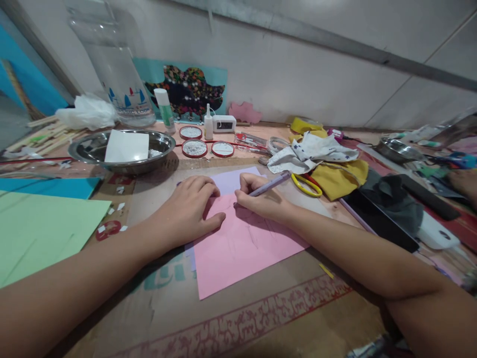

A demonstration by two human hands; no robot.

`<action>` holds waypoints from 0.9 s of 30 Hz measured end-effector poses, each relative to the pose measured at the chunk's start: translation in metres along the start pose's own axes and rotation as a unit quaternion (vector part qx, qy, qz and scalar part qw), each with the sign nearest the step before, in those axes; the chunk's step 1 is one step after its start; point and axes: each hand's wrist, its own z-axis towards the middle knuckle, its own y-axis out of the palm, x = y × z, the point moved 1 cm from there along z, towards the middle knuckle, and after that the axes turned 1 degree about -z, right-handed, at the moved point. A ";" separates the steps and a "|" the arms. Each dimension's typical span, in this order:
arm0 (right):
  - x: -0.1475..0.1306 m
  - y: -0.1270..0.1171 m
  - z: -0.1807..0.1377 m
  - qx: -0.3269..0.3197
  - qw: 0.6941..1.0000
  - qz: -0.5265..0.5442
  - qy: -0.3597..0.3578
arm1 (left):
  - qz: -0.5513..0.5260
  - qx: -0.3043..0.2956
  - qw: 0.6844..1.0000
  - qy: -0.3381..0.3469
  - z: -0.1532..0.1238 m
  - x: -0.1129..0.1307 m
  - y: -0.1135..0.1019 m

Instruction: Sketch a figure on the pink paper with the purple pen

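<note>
A pink sheet of paper (223, 263) lies at an angle in front of me, with faint drawn lines on it. Beneath it, a lilac sheet (238, 178) shows at the far and left edges. My left hand (194, 206) rests on the pink sheet's left side, thumb apart from the fingers, holding nothing. In my right hand (257, 199) is a slim purple-grey pen (271, 183), gripped between thumb and fingers. Its lower end is at the paper near the sheet's far edge; the tip itself is partly hidden by my fingers.
A steel bowl (164, 144) with white paper stands behind my left hand. Several small bead dishes (194, 148), a glue stick (164, 109) and a water bottle (122, 74) line the back. Yellow-handled scissors (306, 186), cloth scraps (316, 154) and a phone (380, 219) lie right. Green paper (44, 228) is left.
</note>
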 end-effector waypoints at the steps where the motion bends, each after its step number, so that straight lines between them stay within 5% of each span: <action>1: 0.000 0.000 0.000 0.003 1.000 0.002 0.000 | -0.001 0.000 1.000 0.001 0.000 0.000 0.000; 27: 0.003 -0.001 0.001 -0.007 1.000 -0.014 -0.011 | 0.011 -0.005 1.000 -0.001 0.000 0.001 0.000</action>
